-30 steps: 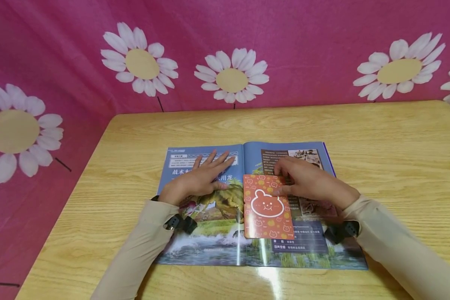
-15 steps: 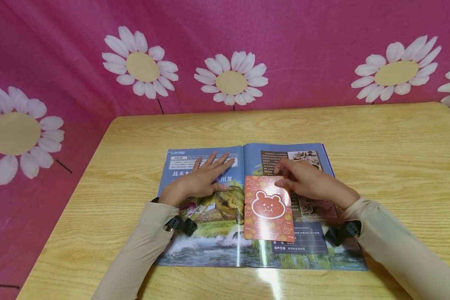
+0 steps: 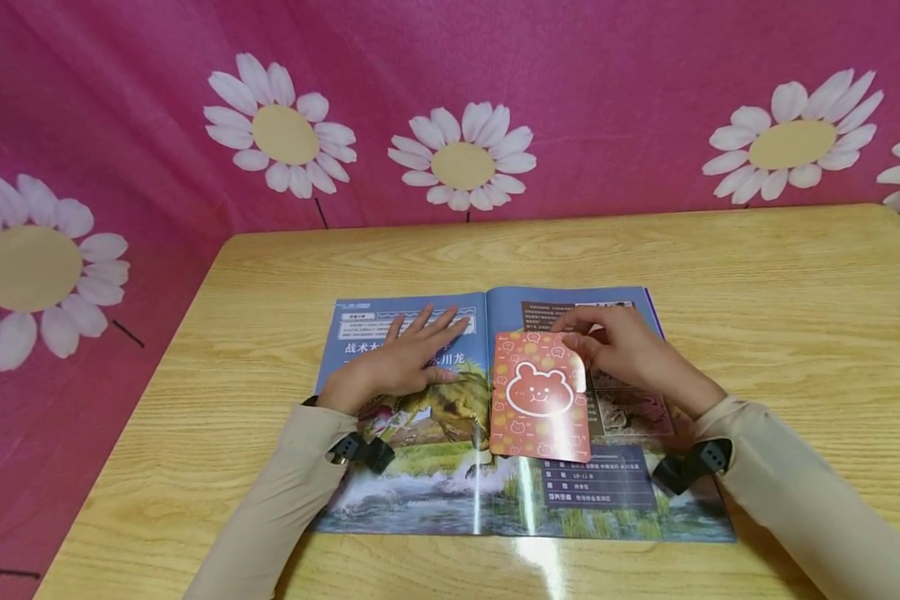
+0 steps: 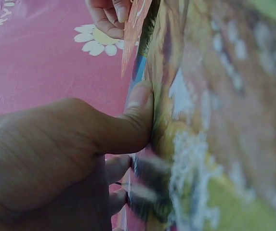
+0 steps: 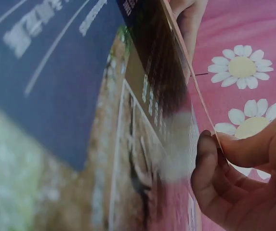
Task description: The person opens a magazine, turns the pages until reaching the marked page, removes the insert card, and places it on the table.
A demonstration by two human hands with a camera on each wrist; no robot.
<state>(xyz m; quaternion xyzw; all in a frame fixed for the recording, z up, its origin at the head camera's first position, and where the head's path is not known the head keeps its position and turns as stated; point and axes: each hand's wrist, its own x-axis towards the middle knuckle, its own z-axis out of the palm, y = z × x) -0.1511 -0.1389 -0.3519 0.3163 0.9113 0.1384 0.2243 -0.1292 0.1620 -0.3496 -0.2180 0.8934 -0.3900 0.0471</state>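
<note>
An open magazine (image 3: 420, 500) with dinosaur pictures lies flat on the wooden table. My left hand (image 3: 393, 358) rests on its left page with the fingers spread. In the left wrist view the thumb of the left hand (image 4: 99, 130) touches the page. My right hand (image 3: 618, 346) pinches the upper right corner of an orange card (image 3: 540, 429) printed with a white-outlined bear face. The right wrist view shows this card (image 5: 195, 86) edge-on between thumb and fingers of the right hand (image 5: 246, 173), raised off the page at a tilt.
The wooden table (image 3: 780, 333) reaches beyond the magazine on all sides. A pink cloth (image 3: 607, 100) with large white daisies hangs behind the table and along its left. Black wrist cameras sit on both sleeves.
The right hand has taken hold of the card's upper corner and lifted it, shifting it slightly away from me and to the right. The left hand has stayed in place.
</note>
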